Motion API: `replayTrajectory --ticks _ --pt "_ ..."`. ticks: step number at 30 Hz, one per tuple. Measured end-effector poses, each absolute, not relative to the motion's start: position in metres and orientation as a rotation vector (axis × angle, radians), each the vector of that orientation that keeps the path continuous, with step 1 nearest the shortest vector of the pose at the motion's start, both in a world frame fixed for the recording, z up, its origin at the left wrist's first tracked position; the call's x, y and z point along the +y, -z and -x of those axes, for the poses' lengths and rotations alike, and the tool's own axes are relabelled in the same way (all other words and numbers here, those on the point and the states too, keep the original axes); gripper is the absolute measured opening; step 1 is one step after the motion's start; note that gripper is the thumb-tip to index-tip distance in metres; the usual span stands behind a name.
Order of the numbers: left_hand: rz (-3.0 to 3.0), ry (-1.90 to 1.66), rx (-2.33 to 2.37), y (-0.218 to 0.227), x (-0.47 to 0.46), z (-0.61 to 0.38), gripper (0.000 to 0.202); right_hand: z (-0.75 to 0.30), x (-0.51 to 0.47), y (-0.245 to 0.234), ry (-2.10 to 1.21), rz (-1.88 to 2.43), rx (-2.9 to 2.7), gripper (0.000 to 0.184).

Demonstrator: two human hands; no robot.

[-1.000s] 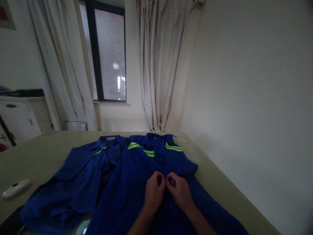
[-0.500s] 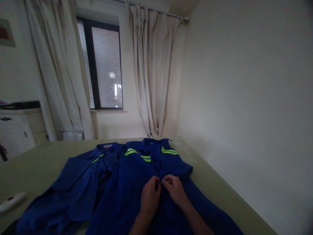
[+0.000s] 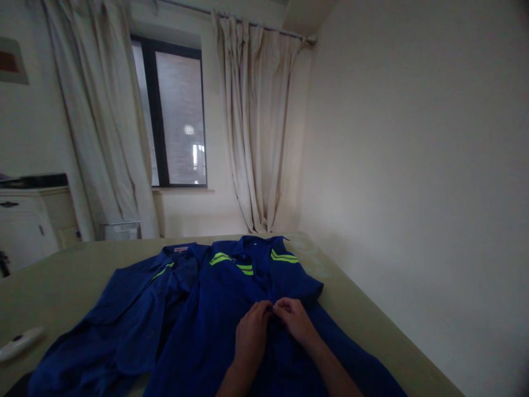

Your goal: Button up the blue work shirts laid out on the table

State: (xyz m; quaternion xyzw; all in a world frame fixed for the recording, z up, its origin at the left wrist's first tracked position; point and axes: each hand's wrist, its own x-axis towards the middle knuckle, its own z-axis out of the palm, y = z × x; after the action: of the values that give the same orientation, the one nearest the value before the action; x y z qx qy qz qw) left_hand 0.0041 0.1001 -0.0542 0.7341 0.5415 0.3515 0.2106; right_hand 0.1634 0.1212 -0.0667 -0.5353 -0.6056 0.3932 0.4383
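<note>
A blue work shirt [image 3: 219, 314] with bright yellow-green stripes on its chest lies spread out, collar pointing away from me. My left hand [image 3: 252, 331] pinches the shirt's front edge near the middle. Close against it, my right hand [image 3: 295, 320] also pinches the front edge, the fingertips of both hands nearly meeting. Any button between the fingertips is too small and dark to make out. Above the hands the shirt front parts toward the collar. To the left, a second blue work garment [image 3: 136, 320] lies partly beside and under the shirt, a label at its neck.
The garments rest on a pale green bed-like surface [image 3: 82, 275]. A white oval device [image 3: 22, 343] lies at its left. A wall [image 3: 413, 165] runs along the right side. Behind are curtains [image 3: 260, 121], a window [image 3: 182, 116] and a white cabinet [image 3: 28, 226].
My left hand has turned slightly, its fingers closing nearer to the right fingertips. My right hand stays almost in place. The view has shifted a little.
</note>
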Motion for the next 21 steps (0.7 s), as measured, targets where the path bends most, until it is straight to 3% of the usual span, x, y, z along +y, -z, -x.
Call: replayTrajectory --ticks 4,8,12,16,21 --pt "-1.968 -0.990 1.492 0.056 0.104 -0.004 0.029 -0.165 0.120 0.064 -0.765 1.323 -1.512 0.035" --pt "-1.993 -1.014 1.461 0.061 0.107 0.018 0.037 -0.195 0.124 0.060 -0.335 1.465 -1.384 0.035" --pt "-2.235 -0.974 1.863 0.051 0.110 0.089 0.041 -0.239 0.128 0.061 0.092 1.884 -1.270 0.044" --pt "-2.104 -0.800 2.450 0.042 0.118 0.169 0.046 -0.252 0.131 0.067 -0.038 2.086 -1.306 0.058" --pt "-1.963 -0.744 2.014 0.042 0.127 0.199 0.034 -0.239 0.136 0.068 -0.183 1.987 -1.460 0.043"
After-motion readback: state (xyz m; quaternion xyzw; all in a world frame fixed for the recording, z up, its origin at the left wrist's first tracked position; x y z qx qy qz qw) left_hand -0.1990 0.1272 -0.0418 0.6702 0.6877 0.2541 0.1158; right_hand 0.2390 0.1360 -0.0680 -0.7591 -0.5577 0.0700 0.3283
